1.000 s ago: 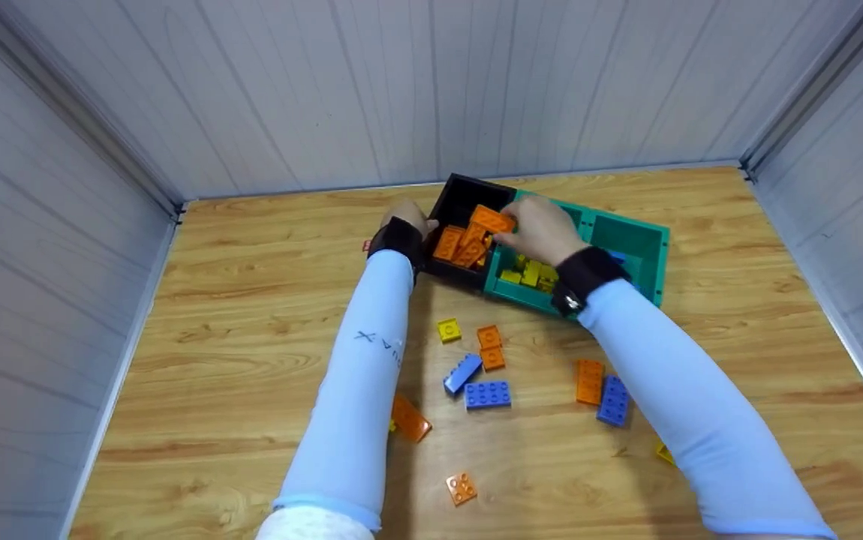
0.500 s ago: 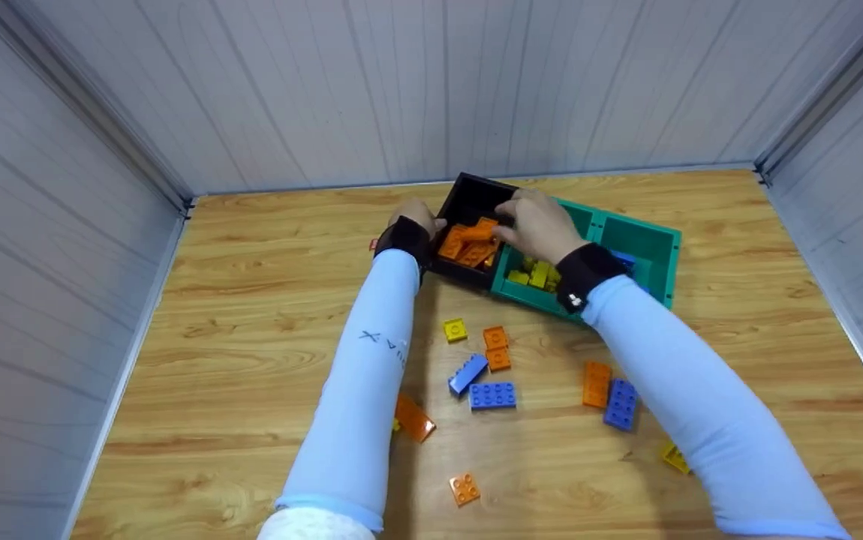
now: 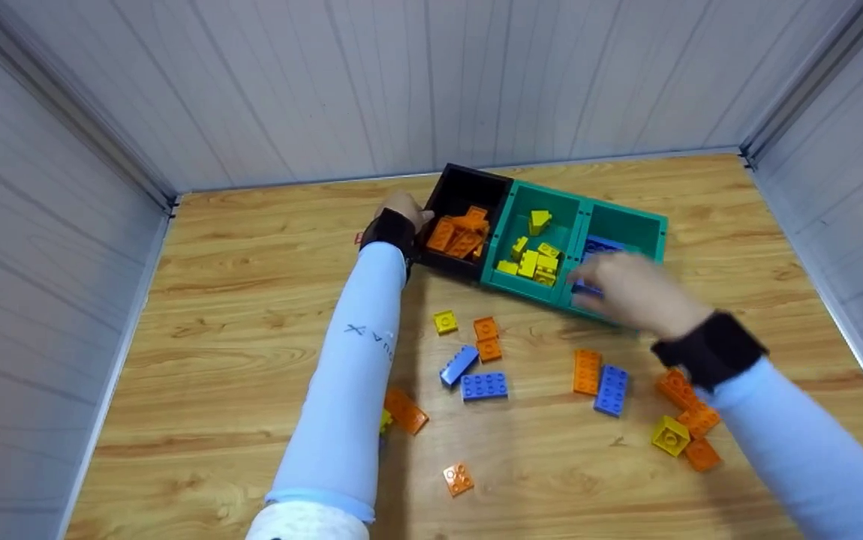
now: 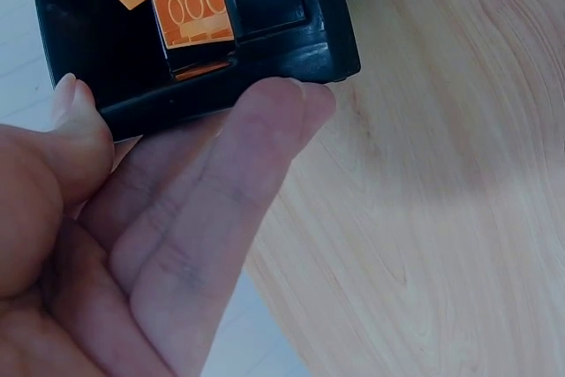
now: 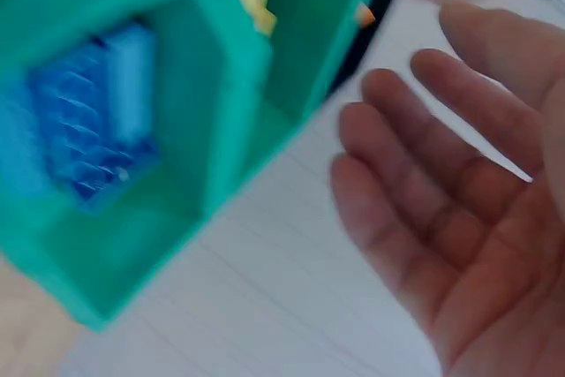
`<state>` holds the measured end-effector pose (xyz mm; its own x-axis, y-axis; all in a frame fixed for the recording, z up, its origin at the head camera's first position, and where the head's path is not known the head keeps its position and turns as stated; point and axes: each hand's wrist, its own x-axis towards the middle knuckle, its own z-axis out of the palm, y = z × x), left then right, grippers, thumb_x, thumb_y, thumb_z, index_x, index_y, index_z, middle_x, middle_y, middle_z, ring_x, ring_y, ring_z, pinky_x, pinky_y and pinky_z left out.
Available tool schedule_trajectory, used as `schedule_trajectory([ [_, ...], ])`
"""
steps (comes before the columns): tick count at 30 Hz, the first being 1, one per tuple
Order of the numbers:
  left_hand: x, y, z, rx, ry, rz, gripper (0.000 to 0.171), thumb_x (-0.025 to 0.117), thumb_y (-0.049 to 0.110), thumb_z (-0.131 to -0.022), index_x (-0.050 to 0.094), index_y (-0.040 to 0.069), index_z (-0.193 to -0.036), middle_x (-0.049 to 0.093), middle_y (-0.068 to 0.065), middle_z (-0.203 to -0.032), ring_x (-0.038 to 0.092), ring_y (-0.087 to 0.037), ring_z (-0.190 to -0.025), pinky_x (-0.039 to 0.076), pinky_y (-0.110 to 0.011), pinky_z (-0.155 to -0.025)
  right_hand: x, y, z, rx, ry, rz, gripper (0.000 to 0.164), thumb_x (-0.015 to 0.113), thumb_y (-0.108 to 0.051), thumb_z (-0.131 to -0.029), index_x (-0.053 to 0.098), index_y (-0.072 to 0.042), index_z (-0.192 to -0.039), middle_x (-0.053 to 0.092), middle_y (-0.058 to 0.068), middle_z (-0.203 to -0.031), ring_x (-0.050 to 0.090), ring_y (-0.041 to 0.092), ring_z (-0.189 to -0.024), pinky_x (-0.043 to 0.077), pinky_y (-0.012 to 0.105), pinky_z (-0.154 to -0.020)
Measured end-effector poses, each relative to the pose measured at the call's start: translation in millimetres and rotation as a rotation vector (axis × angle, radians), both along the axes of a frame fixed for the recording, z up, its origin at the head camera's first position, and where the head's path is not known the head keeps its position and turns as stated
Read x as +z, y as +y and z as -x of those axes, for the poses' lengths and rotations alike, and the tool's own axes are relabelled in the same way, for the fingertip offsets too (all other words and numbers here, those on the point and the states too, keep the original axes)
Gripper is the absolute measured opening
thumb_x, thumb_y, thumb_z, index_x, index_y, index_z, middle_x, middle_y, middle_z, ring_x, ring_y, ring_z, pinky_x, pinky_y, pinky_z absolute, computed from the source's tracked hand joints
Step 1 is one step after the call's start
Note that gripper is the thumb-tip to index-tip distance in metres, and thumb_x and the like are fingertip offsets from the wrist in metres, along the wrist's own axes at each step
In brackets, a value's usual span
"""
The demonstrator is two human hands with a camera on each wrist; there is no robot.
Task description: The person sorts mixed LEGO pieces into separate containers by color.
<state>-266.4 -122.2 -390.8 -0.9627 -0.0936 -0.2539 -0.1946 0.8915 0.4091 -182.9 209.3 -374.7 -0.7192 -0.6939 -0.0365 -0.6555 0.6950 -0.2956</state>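
Observation:
My left hand [image 3: 403,206] holds the left wall of a black bin [image 3: 470,186]. In the left wrist view its thumb hooks over the rim, with the fingers along the outside. Several orange bricks [image 4: 192,6] lie in that bin. Joined to it are a green bin [image 3: 548,196] with several yellow bricks [image 3: 528,264] and another green bin [image 3: 630,225] with blue bricks [image 5: 88,112]. My right hand [image 3: 638,291], blurred, passes over the front of the right green bin. It holds nothing; its fingers are extended and apart in the right wrist view.
Loose on the wooden surface lie a yellow brick [image 3: 445,322], orange bricks [image 3: 587,371], blue bricks [image 3: 484,386] and a small orange brick [image 3: 458,478]. A cluster at right has a yellow brick [image 3: 670,436] and orange ones [image 3: 702,454]. Pale panels [image 3: 289,90] stand behind and at both sides.
My right hand let an orange brick go into the black bin, then moved right and nearer to me. This uncovers the yellow bricks and the right-hand cluster. My left hand stays on the bin.

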Motion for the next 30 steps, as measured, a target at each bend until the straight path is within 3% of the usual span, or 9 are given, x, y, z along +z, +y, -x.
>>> schedule_trajectory([
  [3,-1.0,-3,1.8,0.009,0.000,-0.014,0.036,0.061,0.032,-0.099,0.078,0.001,-0.098,0.073,-0.012,-0.102,0.060,-0.020,-0.088,0.049,-0.033,-0.089,-24.1,5,-22.7,0.022,-0.094,-0.061,0.036,0.078,-0.018,-0.086,0.070,-0.006,-0.119,0.068,0.014,-0.111,0.064,0.031,-0.100,0.054,0.047,-0.084],
  [6,-3.5,-5,4.5,0.011,-0.008,-0.010,0.034,0.061,0.032,-0.099,0.078,0.002,-0.100,0.072,-0.011,-0.107,0.063,-0.021,-0.095,0.049,-0.033,-0.092,-43.3,9,-40.4,-0.007,-0.158,-0.132,0.045,0.084,-0.021,-0.080,0.070,-0.006,-0.120,0.064,0.012,-0.110,0.060,0.031,-0.100,0.052,0.047,-0.084],
  [9,-7.1,-5,8.1,0.015,-0.019,-0.007,0.033,0.061,0.033,-0.099,0.078,0.005,-0.104,0.071,-0.010,-0.112,0.064,-0.022,-0.104,0.048,-0.033,-0.095,-57.3,15,-52.4,-0.040,-0.168,-0.161,0.050,0.089,-0.021,-0.073,0.070,-0.006,-0.117,0.056,0.010,-0.104,0.054,0.030,-0.094,0.050,0.047,-0.080],
  [10,-15.5,-7,13.8,0.015,0.001,-0.006,0.033,0.063,0.037,-0.098,0.080,0.008,-0.099,0.072,-0.009,-0.108,0.065,-0.021,-0.100,0.049,-0.030,-0.091,-61.7,16,-55.7,-0.054,-0.171,-0.161,0.050,0.089,-0.020,-0.072,0.070,-0.006,-0.116,0.054,0.010,-0.103,0.052,0.029,-0.092,0.049,0.046,-0.079],
  [14,-20.4,-8,19.4,0.023,-0.016,-0.028,0.034,0.064,0.039,-0.097,0.080,0.009,-0.101,0.072,-0.009,-0.112,0.064,-0.021,-0.104,0.049,-0.031,-0.092,-77.0,21,-64.4,-0.083,-0.169,-0.111,0.045,0.089,-0.017,-0.073,0.069,-0.005,-0.112,0.048,0.007,-0.098,0.048,0.025,-0.085,0.047,0.041,-0.074],
  [16,-20.2,-7,20.2,0.027,-0.016,-0.028,0.035,0.063,0.039,-0.097,0.080,0.009,-0.101,0.071,-0.008,-0.113,0.064,-0.021,-0.104,0.049,-0.030,-0.091,-81.5,23,-66.5,-0.091,-0.163,-0.087,0.043,0.088,-0.016,-0.075,0.068,-0.005,-0.111,0.048,0.007,-0.098,0.048,0.024,-0.083,0.047,0.040,-0.074],
  [17,-11.7,-4,15.1,0.033,-0.040,-0.037,0.035,0.062,0.036,-0.099,0.078,0.006,-0.106,0.070,-0.009,-0.116,0.063,-0.022,-0.108,0.048,-0.033,-0.095,-82.8,24,-67.0,-0.091,-0.160,-0.074,0.043,0.088,-0.016,-0.075,0.068,-0.005,-0.111,0.048,0.007,-0.098,0.048,0.023,-0.082,0.047,0.040,-0.074],
  [23,-1.1,-1,4.9,0.015,-0.021,-0.039,0.035,0.060,0.032,-0.100,0.076,0.003,-0.108,0.070,-0.012,-0.114,0.063,-0.024,-0.106,0.048,-0.034,-0.095,-87.2,26,-68.2,-0.076,-0.132,-0.049,0.040,0.086,-0.014,-0.076,0.067,-0.006,-0.110,0.050,0.008,-0.098,0.048,0.022,-0.082,0.048,0.040,-0.074],
  [30,-6.6,-1,8.1,0.042,-0.019,-0.042,0.033,0.063,0.032,-0.099,0.077,0.004,-0.107,0.072,-0.009,-0.112,0.065,-0.020,-0.101,0.049,-0.031,-0.091,-80.1,21,-62.2,-0.058,-0.129,-0.033,0.039,0.086,-0.015,-0.077,0.069,-0.009,-0.112,0.051,0.006,-0.100,0.049,0.020,-0.084,0.048,0.038,-0.074],
])
